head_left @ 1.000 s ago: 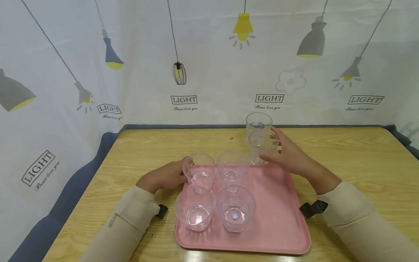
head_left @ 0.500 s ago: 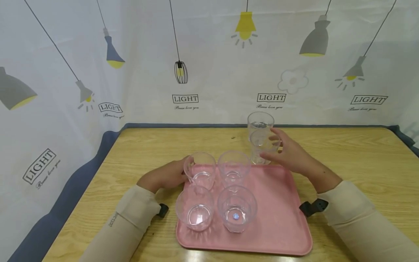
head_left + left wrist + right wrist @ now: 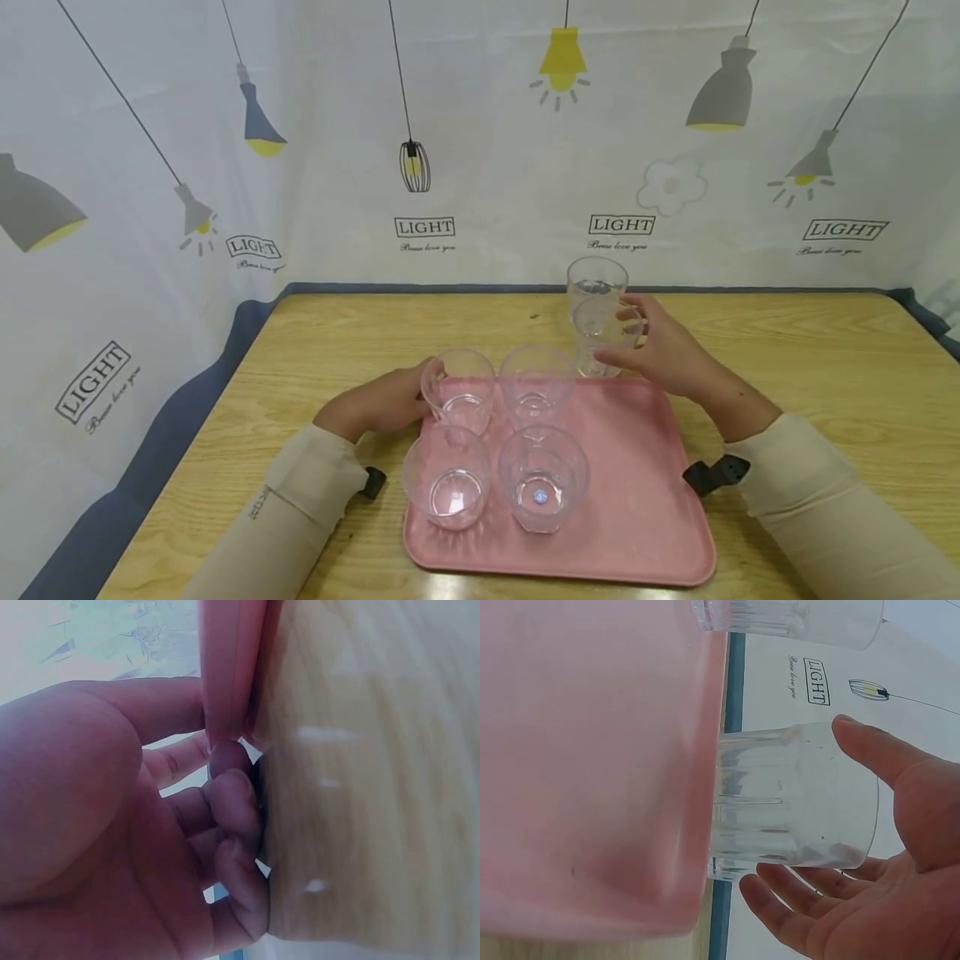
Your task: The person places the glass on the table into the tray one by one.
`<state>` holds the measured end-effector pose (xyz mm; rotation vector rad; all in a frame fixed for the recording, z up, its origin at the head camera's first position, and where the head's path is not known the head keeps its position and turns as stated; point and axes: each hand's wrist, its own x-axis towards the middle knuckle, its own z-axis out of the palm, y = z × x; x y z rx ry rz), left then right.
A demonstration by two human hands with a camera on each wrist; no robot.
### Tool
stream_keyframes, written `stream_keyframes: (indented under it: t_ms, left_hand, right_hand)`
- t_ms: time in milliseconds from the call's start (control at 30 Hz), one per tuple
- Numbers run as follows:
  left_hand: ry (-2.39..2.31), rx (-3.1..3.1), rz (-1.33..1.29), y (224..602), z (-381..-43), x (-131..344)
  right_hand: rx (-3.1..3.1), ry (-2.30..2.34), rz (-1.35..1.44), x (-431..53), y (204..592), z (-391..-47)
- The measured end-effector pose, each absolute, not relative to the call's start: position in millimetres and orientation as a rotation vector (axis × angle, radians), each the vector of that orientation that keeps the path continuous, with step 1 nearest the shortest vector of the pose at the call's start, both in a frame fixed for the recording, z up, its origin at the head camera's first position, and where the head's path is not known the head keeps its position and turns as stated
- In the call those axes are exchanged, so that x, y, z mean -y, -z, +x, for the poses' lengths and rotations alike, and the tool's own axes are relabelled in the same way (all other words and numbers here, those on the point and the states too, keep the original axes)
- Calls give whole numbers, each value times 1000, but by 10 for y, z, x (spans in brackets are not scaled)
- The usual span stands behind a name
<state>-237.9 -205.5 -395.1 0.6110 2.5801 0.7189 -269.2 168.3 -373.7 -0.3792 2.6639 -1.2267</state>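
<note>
Behind the pink tray [image 3: 633, 467], my right hand [image 3: 667, 354] holds a clear cup [image 3: 780, 799] upright, thumb on one side and fingers curled round the other. Another clear cup [image 3: 597, 275] stands just behind it. At the tray's back left corner, my left hand [image 3: 384, 402] grips the edge; the left wrist view shows the thumb against the tray wall [image 3: 225, 667] and curled fingertips [image 3: 236, 802] low by the table. Close to this hand stands the tray's back left cup [image 3: 459, 387].
More clear cups fill the tray's left half: a back one [image 3: 536, 387], a front left one [image 3: 447, 479] and a front one [image 3: 543, 479] with a small blue spot at its base. A wooden table [image 3: 352, 333] lies beneath; a printed cloth [image 3: 495, 150] hangs behind.
</note>
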Motion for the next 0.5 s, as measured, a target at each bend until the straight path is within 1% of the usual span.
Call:
stream_keyframes:
  t_ms: [500]
  left_hand:
    - [-715,-2591,613,3949,-2361,2052]
  right_hand:
    - [-2698,1289,-372,-1679,3614,-2621]
